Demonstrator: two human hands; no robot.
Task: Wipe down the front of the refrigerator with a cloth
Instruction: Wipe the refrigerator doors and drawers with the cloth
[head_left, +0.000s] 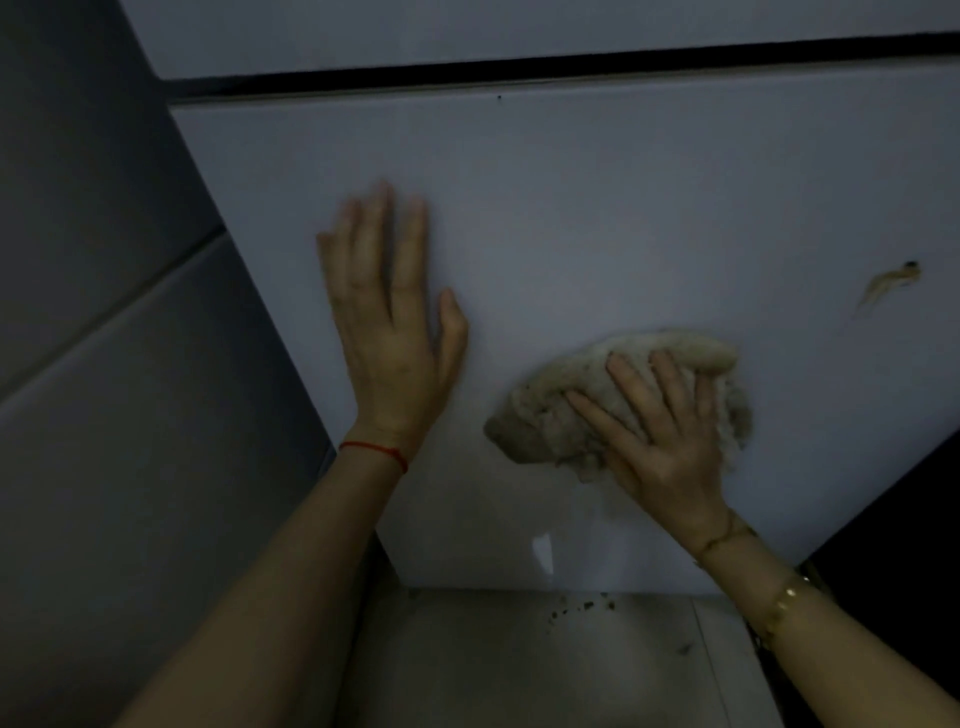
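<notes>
The white lower door of the refrigerator (597, 208) fills the middle of the head view. My right hand (660, 436) presses a crumpled beige cloth (561, 395) flat against the door, fingers spread over it. My left hand (389, 312) lies flat on the door to the left of the cloth, fingers together and holding nothing. A brownish smear (891, 283) marks the door at the far right, above and to the right of the cloth.
A dark gap (519, 70) separates the lower door from the upper door. A grey wall (104, 312) runs along the left. The tiled floor (519, 665) below the door carries some dark crumbs (582, 608). A dark surface (893, 519) stands at the right.
</notes>
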